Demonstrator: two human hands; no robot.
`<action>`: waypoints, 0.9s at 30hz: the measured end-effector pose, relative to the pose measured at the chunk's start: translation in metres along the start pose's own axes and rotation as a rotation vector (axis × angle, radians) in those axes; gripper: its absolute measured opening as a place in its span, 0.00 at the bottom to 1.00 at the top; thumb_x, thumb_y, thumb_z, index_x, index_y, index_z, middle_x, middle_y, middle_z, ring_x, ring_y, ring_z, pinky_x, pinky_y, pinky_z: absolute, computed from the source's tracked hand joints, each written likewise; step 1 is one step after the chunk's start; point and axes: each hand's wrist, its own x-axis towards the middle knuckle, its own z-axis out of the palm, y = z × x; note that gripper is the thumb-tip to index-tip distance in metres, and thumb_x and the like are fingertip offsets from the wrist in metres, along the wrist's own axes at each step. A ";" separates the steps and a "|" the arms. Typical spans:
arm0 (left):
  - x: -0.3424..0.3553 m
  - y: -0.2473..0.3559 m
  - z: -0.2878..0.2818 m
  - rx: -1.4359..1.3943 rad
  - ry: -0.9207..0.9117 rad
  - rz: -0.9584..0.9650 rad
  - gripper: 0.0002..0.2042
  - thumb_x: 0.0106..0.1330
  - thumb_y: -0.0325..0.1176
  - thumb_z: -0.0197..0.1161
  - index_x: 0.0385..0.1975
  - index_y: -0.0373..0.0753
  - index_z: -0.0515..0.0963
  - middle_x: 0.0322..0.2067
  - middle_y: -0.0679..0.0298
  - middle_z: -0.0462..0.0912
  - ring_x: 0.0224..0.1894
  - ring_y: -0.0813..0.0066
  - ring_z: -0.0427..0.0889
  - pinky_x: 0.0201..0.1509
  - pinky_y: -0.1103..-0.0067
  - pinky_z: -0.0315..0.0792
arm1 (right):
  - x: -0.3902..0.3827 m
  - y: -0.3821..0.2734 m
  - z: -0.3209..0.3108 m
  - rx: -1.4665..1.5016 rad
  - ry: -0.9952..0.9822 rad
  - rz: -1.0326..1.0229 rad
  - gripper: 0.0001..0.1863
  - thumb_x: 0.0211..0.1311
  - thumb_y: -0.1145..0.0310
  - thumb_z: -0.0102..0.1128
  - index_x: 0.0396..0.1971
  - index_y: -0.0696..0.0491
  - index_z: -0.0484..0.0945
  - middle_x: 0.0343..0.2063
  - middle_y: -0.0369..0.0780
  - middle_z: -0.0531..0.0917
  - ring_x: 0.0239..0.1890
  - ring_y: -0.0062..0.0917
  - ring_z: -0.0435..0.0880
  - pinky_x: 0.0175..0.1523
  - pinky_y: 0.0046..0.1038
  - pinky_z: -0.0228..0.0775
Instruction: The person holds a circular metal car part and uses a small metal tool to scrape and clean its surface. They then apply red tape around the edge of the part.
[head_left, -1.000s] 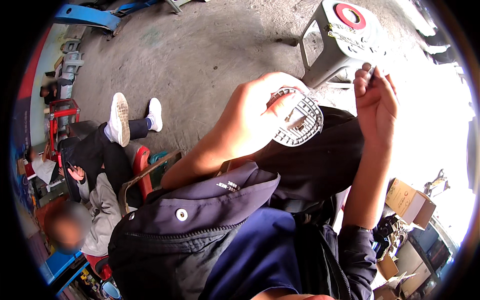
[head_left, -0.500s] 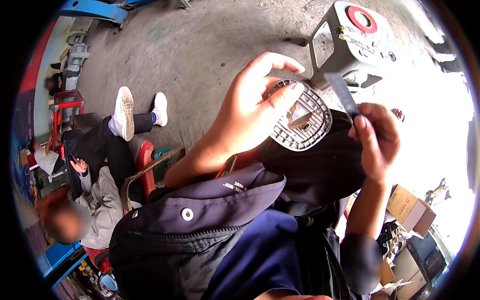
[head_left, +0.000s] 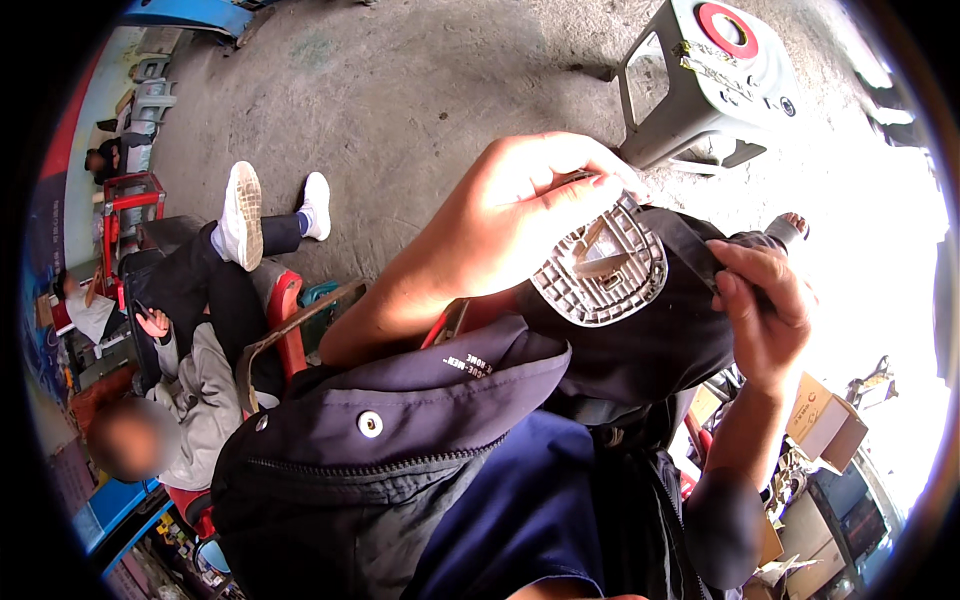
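Observation:
My left hand (head_left: 540, 215) is closed on a rounded grey plastic piece (head_left: 605, 285). The thumb presses its upper edge, and the fingers behind it are partly hidden. Its face towards me is ribbed like a grid, with a triangular shape at the centre. To the right, my right hand (head_left: 765, 310) pinches a thin dark flat strip (head_left: 695, 245) between thumb and fingers. Against the dark trousers (head_left: 620, 355) the strip is hard to make out. Its far end points towards the grey piece, with a gap between them.
A grey plastic stool (head_left: 690, 90) stands ahead on the right, a roll of red tape (head_left: 728, 30) on top. At the left a person in a grey top (head_left: 205, 400) sits with legs stretched out. Cardboard boxes (head_left: 825, 420) lie at the lower right.
The grey piece has tilted and dropped slightly, and my left fingers have curled over its top. My right hand has moved a little lower, with the strip swung lower to the left.

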 end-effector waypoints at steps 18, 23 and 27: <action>0.000 -0.007 0.004 0.005 0.088 0.094 0.09 0.72 0.27 0.51 0.39 0.29 0.78 0.34 0.63 0.82 0.36 0.83 0.80 0.42 0.86 0.73 | -0.016 -0.005 -0.010 -0.034 -0.049 -0.002 0.14 0.48 0.88 0.62 0.37 0.62 0.83 0.20 0.41 0.80 0.21 0.22 0.79 0.27 0.21 0.69; 0.000 -0.008 0.006 0.050 0.091 0.100 0.09 0.72 0.27 0.51 0.39 0.29 0.78 0.33 0.64 0.82 0.36 0.84 0.79 0.42 0.86 0.72 | -0.017 -0.008 -0.006 -0.038 -0.034 0.043 0.14 0.48 0.88 0.62 0.37 0.61 0.83 0.21 0.41 0.80 0.21 0.22 0.79 0.27 0.21 0.69; 0.000 -0.009 0.010 0.137 0.048 0.059 0.10 0.73 0.28 0.52 0.39 0.29 0.78 0.34 0.64 0.82 0.36 0.84 0.78 0.42 0.86 0.72 | -0.017 -0.004 0.005 0.035 -0.023 0.056 0.14 0.49 0.87 0.63 0.38 0.61 0.83 0.21 0.41 0.80 0.21 0.22 0.79 0.27 0.21 0.69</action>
